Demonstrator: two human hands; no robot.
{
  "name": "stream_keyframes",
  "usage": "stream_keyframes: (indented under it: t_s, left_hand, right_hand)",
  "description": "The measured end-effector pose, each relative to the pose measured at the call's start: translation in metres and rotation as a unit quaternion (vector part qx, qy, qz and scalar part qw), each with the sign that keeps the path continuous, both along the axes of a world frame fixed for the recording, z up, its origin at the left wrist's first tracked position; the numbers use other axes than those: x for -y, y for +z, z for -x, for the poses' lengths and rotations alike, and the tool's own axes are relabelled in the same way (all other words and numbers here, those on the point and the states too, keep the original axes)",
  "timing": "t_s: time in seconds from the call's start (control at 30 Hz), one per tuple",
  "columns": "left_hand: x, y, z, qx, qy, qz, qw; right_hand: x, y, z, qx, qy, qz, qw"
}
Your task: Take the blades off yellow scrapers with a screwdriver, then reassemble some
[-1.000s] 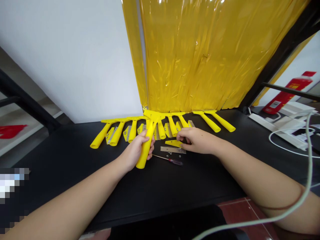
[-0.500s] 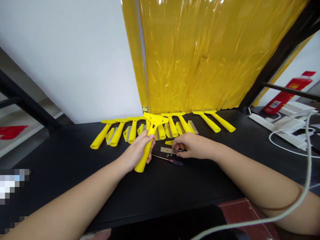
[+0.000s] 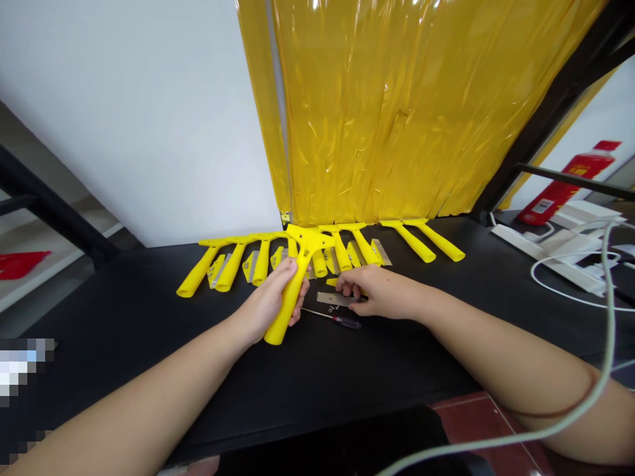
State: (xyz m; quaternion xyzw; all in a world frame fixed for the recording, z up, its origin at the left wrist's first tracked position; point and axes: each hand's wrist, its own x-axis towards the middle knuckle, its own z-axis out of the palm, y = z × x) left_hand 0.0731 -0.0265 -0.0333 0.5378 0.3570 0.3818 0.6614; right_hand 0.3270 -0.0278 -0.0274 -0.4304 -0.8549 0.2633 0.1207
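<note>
My left hand (image 3: 278, 294) is wrapped round the handle of a yellow plastic scraper handle (image 3: 282, 314), its wide head tilted up and away from me. My right hand (image 3: 374, 291) hovers low over the table, fingers curled and the thumb apart from them. Under its fingers lie a flat metal blade (image 3: 328, 299) and a small yellow plate (image 3: 331, 282), both partly hidden. Small screws or nuts (image 3: 333, 308) lie just below the blade. Nearer to me, a screwdriver (image 3: 347, 322) with a dark clear handle points left towards my left hand.
Several yellow scraper handles (image 3: 196, 272) stand in a row along the back, with yellow plates and metal blades (image 3: 381, 252) between them. At right are a white power strip (image 3: 540, 254), cables and a red bottle (image 3: 565, 182). A pale cable (image 3: 602, 317) crosses in front of my right arm.
My right hand has shifted very slightly to the left over the blade and yellow plate. My left hand keeps its hold on the scraper handle; the view has moved slightly.
</note>
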Motion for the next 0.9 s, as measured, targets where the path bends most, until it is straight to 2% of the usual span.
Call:
stream_keyframes:
  t_s: [0.1, 0.2, 0.37, 0.47, 0.57, 0.67, 0.73, 0.8, 0.9]
  left_hand:
    - [0.0, 0.0, -0.001, 0.004, 0.001, -0.001, 1.0]
    - [0.002, 0.002, -0.001, 0.024, 0.004, 0.028, 0.999]
    - [0.002, 0.007, -0.001, 0.063, -0.001, 0.091, 0.994]
    - [0.0, 0.007, 0.001, 0.064, 0.003, 0.085, 0.994]
    - [-0.002, 0.005, 0.002, 0.02, 0.019, 0.012, 1.0]
    - [-0.001, 0.004, 0.007, -0.08, 0.044, -0.109, 0.99]
    - [0.0, 0.005, 0.011, -0.165, 0.056, -0.196, 0.965]
    - [0.003, 0.007, 0.014, -0.242, 0.068, -0.277, 0.927]
    - [0.005, 0.01, 0.016, -0.322, 0.078, -0.359, 0.873]
  right_hand:
    - [0.0, -0.001, 0.0, 0.001, 0.001, -0.005, 1.0]
    - [0.0, 0.0, -0.001, -0.014, 0.002, -0.004, 1.0]
    - [-0.003, -0.003, -0.003, -0.07, -0.003, 0.053, 0.996]
    - [-0.009, -0.007, -0.007, -0.105, -0.002, 0.068, 0.992]
    - [-0.014, -0.007, -0.012, -0.156, -0.011, 0.088, 0.984]
    - [-0.017, -0.003, -0.014, -0.215, -0.039, 0.124, 0.968]
    - [-0.018, -0.001, -0.015, -0.254, -0.06, 0.148, 0.954]
    - [-0.018, 0.001, -0.015, -0.283, -0.077, 0.169, 0.941]
    - [-0.018, 0.001, -0.015, -0.304, -0.076, 0.187, 0.931]
